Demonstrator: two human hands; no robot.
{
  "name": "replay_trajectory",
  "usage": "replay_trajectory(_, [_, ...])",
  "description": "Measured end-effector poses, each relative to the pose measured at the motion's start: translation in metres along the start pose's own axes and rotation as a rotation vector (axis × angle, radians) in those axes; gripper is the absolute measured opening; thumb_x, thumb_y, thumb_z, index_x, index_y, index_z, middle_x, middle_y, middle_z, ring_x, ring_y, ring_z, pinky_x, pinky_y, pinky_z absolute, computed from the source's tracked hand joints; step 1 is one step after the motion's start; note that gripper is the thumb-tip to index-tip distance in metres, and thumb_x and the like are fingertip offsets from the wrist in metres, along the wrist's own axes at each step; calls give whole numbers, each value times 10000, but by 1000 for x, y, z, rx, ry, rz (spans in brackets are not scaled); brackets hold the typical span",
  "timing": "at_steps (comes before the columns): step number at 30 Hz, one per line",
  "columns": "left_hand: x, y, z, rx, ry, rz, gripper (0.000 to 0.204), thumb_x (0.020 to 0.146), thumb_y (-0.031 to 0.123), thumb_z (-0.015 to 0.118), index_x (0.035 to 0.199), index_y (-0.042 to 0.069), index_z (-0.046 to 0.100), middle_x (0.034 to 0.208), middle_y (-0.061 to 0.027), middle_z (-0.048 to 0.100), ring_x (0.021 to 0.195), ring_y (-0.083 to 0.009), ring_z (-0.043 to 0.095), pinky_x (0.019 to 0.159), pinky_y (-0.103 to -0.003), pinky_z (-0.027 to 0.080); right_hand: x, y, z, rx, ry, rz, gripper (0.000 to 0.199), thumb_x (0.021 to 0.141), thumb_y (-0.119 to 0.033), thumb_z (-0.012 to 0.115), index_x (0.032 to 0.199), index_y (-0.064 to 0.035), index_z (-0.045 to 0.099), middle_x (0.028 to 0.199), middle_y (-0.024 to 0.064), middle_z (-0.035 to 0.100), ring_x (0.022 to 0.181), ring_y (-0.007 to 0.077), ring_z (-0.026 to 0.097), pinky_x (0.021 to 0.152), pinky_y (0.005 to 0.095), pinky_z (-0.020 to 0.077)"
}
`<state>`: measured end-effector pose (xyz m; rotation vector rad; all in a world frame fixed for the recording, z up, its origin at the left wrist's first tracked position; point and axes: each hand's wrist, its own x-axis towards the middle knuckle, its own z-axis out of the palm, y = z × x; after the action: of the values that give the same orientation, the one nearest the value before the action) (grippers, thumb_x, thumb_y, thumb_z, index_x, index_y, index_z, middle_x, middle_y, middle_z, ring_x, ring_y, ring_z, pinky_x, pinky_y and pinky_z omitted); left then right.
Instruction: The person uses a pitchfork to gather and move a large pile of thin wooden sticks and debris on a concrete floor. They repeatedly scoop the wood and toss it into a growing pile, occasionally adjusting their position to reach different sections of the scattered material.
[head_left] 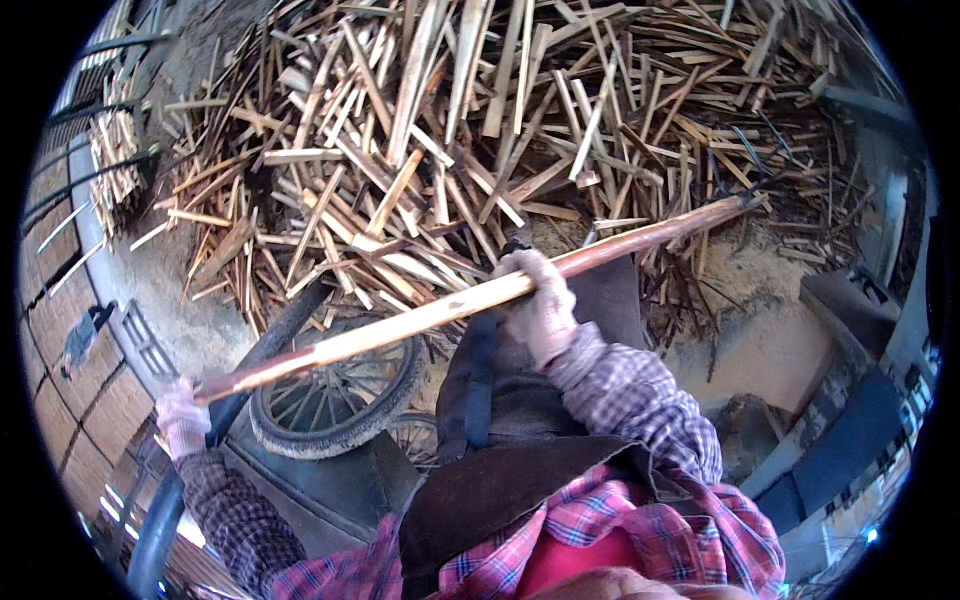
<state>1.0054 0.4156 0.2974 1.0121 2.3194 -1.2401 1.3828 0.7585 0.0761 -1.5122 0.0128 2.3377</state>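
Note:
A long wooden pole (430, 317), partly stripped to pale wood and reddish-brown toward both ends, slants across in front of my body, rising to the right. Wrapped round its lower left end is my left hand (183, 418), in a light glove beside a blue-grey metal tube. Near the pole's middle, my right hand (540, 300), gloved in pale fabric, is closed on it from above. The far right end points over the heap of split wood (400, 150), which spreads across the ground ahead of me.
A spoked wheel (335, 395) stands below the pole, next to a curved blue-grey tube (160, 530). A bundle of sticks (115, 160) is at the far left. On the right are a dark metal chute (850, 310) and machine parts. A distant person (83, 340) shows at the left.

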Motion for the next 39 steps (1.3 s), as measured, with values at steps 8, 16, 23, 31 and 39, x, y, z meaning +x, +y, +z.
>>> replay_trajectory(8, [10,112,-58,-70,304,247,215,633,289,634,787,166,547,639,-42,552,597,-251,578,551,-384,439,49,-89,-73,-30,201,-93,201,787,-198,659,878,-41,571,800,72,577,752,206,560,725,335,482])
replay_trajectory(16, [-56,134,-97,-55,132,204,333,577,292,707,841,157,555,691,-29,557,665,-238,584,639,-372,439,37,-118,-78,-109,39,-170,222,849,-258,593,900,-44,571,778,67,602,724,192,583,689,319,498])
replay_trajectory(23, [-133,160,-140,-90,216,110,261,545,261,667,738,148,534,618,-32,542,605,-225,585,596,-354,449,40,-175,-147,-214,29,-114,238,851,-302,547,796,-70,536,728,74,563,691,224,560,692,369,488])
replay_trajectory(31, [-212,191,-146,129,336,35,103,644,244,488,628,154,443,533,3,440,493,-178,518,483,-339,401,40,-202,-180,-355,222,-72,192,860,-284,520,832,-94,518,723,31,544,680,187,558,655,331,496])
replay_trajectory(39, [-252,212,-142,-224,32,-54,118,591,243,545,618,147,482,521,-14,487,474,-217,537,468,-376,411,12,-203,-182,-419,66,1,178,855,-239,494,732,-109,493,663,1,517,620,173,523,662,342,489])
